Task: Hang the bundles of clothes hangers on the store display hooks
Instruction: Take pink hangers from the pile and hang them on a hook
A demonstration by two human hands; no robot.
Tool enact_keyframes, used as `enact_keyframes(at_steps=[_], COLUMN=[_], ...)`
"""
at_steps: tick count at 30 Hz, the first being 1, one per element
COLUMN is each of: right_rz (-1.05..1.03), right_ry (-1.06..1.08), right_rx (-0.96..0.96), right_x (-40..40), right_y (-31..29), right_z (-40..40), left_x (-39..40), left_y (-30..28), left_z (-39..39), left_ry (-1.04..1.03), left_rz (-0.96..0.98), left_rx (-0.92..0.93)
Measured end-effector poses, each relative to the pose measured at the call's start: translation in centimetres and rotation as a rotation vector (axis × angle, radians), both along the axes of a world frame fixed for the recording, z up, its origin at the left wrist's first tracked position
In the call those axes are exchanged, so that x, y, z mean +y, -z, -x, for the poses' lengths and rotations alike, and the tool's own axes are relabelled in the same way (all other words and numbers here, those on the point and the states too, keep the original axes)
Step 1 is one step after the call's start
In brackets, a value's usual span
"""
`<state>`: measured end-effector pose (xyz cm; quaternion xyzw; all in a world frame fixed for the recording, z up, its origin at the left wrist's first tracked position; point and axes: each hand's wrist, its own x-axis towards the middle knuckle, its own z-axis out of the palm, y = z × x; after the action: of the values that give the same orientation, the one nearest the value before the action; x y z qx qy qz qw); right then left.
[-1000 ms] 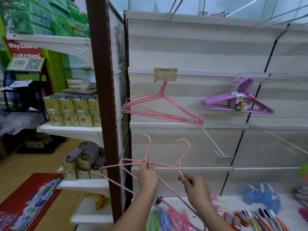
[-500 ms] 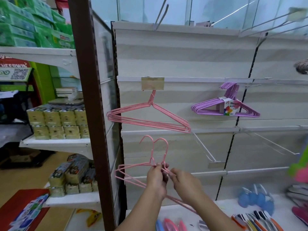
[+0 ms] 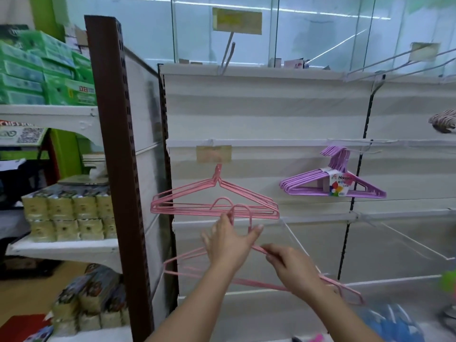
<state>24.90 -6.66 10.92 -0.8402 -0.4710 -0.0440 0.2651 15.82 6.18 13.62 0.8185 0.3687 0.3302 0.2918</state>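
Step in hand, by judgement: carrying a loose pink bundle [image 3: 197, 275] up toward the display hook, hooks not yet over the peg.

Left hand [image 3: 228, 244] raised at the necks of the held hangers, thumb and fingers pinching the wire just below 2 curved hook tops [image 3: 240, 208]. Other fingers spread, fairly straight. Right hand [image 3: 293, 272] lower and to the right, fingers curled round the sloping shoulder wire, steadying it.

Held bundle: thin pink wire, at least 2 hangers (exact count not readable, wires overlap), no paper band visible. Tilted, left corner out past the left forearm, right corner [image 3: 355, 298] dropping low. Hook tops not aligned, 1 behind the other and offset.

Position: below and in front of the hung pink bundle [image 3: 214, 203], hook tops overlapping its bottom bar in view. Touching or apart, cannot tell.

Target likely the peg under the tan price tag [image 3: 214, 154], already carrying that pink bundle. Purple banded bundle [image 3: 333, 183] on the next peg to the right, well apart.

Next move probably calls for squaring the 2 hook tops together, lifting above the peg tip, clearing the tag, then sliding on. Risk: 1 hook missing the peg.
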Motion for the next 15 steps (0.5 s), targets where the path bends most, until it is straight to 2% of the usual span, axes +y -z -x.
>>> enact_keyframes(at_steps=[3, 6, 9, 12, 15], right_rz=[-0.055, -0.061, -0.188, -0.33, -0.339], right_ry=[-0.062, -0.099, -0.08, 0.021, 0.074], right_rx=[0.032, -0.101, -0.176, -0.131, -0.056], right_x=[1.3, 2.9, 4.0, 4.5, 5.2], right_y=[0.0, 0.2, -0.1, -1.0, -2.5], right_z=[-1.3, -2.5, -3.7, -5.6, -7.4], left_x=[0.6, 0.6, 1.3, 2.3, 3.5], left_y=[-0.4, -0.7, -1.6, -2.4, -2.4], left_z=[-1.7, -3.3, -4.9, -5.1, -5.0], left_ry=[0.03, -0.052, 0.015, 0.11, 0.032], left_rz=[0.028, -0.093, -0.133, -0.25, -0.394], left_rx=[-0.157, -0.184, -0.231, -0.075, 0.205])
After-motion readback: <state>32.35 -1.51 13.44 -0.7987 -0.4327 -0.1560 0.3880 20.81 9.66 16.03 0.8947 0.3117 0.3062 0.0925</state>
